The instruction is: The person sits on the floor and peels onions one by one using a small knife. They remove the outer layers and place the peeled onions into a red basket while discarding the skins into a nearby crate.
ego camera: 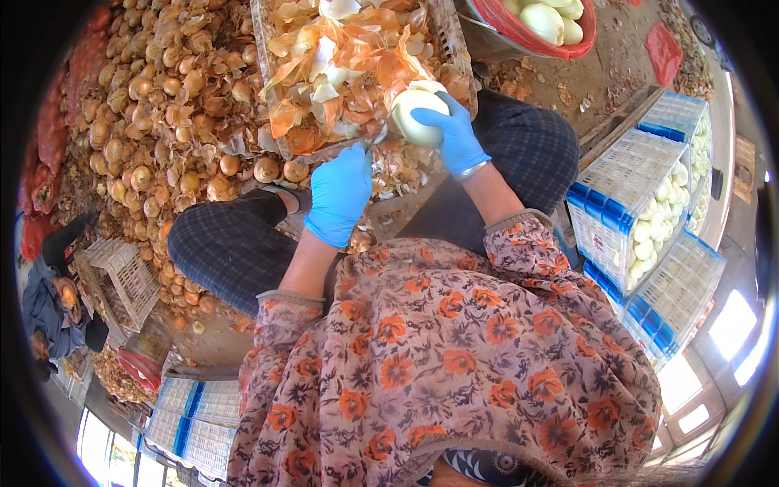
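Note:
My left hand (pixel 341 198), in a blue glove, is closed around a small knife, mostly hidden in the fist. Its short blade (pixel 381 134) points toward the onion. In my right hand (pixel 455 135), also gloved in blue, sits a peeled white onion (pixel 419 117), the thumb lying across it. A loose pale layer stands up at its far side. Both hands are at the near edge of a crate (pixel 265 55) heaped with orange and white onion skins (pixel 359 67). Blade and onion look close together; I cannot tell whether they touch.
Unpeeled onions (pixel 182 85) cover the ground at left. A bucket lined with red mesh (pixel 569 45) holds peeled onions at upper right. White-and-blue crates (pixel 621 213) of peeled onions stand at right. At far left another person (pixel 55 310) sits beside a crate (pixel 131 280).

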Demonstrator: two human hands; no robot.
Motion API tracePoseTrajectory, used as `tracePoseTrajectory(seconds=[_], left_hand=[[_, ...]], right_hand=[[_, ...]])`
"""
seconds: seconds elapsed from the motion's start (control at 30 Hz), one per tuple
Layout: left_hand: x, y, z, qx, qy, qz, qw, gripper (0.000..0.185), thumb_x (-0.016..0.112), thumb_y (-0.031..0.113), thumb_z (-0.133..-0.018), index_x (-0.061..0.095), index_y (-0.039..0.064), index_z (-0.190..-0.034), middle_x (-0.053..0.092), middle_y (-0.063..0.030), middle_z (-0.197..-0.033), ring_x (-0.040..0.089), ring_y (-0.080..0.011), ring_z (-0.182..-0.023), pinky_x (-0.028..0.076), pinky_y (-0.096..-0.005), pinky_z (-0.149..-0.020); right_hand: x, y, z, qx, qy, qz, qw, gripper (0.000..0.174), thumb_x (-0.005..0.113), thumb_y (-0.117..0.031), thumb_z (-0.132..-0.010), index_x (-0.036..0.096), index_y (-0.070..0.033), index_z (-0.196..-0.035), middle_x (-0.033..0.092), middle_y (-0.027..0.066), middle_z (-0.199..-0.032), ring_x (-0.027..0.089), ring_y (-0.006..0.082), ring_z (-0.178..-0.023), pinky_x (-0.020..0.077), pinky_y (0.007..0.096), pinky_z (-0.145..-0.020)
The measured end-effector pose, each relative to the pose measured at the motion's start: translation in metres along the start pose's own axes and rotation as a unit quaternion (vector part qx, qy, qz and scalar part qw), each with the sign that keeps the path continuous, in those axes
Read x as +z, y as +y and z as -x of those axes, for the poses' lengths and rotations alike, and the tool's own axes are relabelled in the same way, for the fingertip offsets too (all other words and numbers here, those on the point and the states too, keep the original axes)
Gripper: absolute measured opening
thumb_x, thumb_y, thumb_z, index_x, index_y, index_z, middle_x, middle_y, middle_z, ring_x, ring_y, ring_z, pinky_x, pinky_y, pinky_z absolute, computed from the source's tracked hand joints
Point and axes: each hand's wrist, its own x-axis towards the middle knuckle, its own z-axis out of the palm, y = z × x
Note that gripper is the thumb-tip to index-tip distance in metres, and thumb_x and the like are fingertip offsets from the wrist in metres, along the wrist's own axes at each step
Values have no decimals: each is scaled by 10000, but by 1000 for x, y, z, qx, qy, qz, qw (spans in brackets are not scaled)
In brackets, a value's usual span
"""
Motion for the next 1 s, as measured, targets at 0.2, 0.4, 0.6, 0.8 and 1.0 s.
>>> tracePoseTrajectory(seconds=[0.2,0.4,0.6,0.8,1.0], left_hand=[[5,17,-11,-39,-69,-83,993,244,561,108,-848,595,27,-1076,618,-112,-691,658,-276,-695,525,-369,-615],[-8,-21,-24,-15,-115,211,971,224,550,210,-880,598,-5,-922,617,-174,-690,645,-300,-632,496,-405,-571],[-49,-41,-40,-172,-343,441,811,285,530,200,-924,624,-34,-1056,553,-29,-605,509,-106,-500,418,-268,-478],[-55,-34,-28,-190,-276,538,774,375,579,315,-944,631,-22,-1101,608,-3,-728,486,-44,-498,410,-223,-477],[3,4,-62,-156,-21,383,911,373,614,365,-925,686,-1,-940,604,-7,-716,515,-79,-553,436,-255,-532]], right_hand=[[-7,11,-5,-42,33,107,993,741,834,-118,-665,476,40,-1294,601,157,-1163,628,233,-1011,555,340,-850],[-18,9,-3,-8,-18,76,997,723,822,-115,-668,477,47,-1283,606,160,-1153,629,232,-1009,555,340,-840],[-10,-2,12,68,-87,-55,992,576,707,-107,-762,487,38,-1275,608,166,-1151,636,256,-1002,551,358,-852],[-10,-1,8,78,-59,-101,990,558,647,-152,-807,460,17,-1306,580,157,-1203,612,265,-1056,533,371,-897],[-6,4,8,73,-97,-85,989,549,702,-110,-767,500,36,-1256,603,154,-1150,618,246,-1042,524,352,-896]])
